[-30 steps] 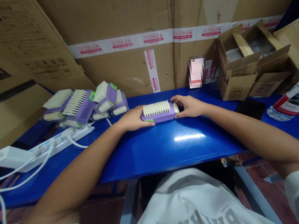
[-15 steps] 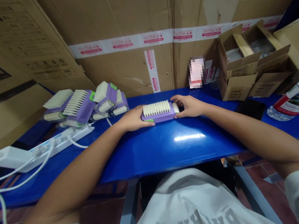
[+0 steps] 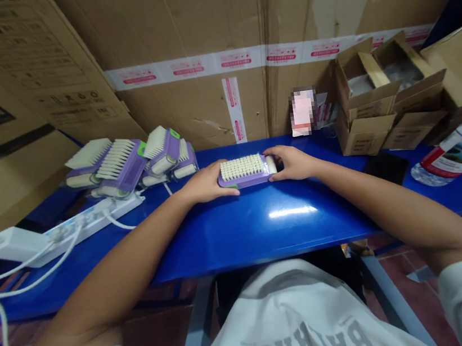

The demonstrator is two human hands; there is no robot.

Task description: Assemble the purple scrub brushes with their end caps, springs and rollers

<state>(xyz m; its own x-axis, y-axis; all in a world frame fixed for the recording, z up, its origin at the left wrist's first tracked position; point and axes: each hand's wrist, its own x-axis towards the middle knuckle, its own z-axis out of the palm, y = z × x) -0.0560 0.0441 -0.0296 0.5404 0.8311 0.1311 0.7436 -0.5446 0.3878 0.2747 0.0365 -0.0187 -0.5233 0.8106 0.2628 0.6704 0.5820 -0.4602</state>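
Note:
A purple brush (image 3: 245,180) with rows of cream bristles facing up is at the middle of the blue table (image 3: 239,234). My left hand (image 3: 207,184) grips its left end, thumb along the near side by a green patch. Around the cream right end, my right hand (image 3: 291,163) closes with thumb in front and fingers behind. Whether the brush rests on the table or sits just above it, I cannot tell. More purple brushes (image 3: 121,164) lie heaped at the back left.
A white power strip (image 3: 93,222) with plugs and cables lies at the left. Open cardboard boxes (image 3: 368,135), a dark flat item (image 3: 386,169) and a tilted plastic bottle (image 3: 454,155) are at the right. Cardboard (image 3: 178,27) walls the back, with a blurred pink item (image 3: 303,111) before it.
The brush has tipped very slightly within my hands, its bristles showing a little more from above. Both hands stay in nearly the same place.

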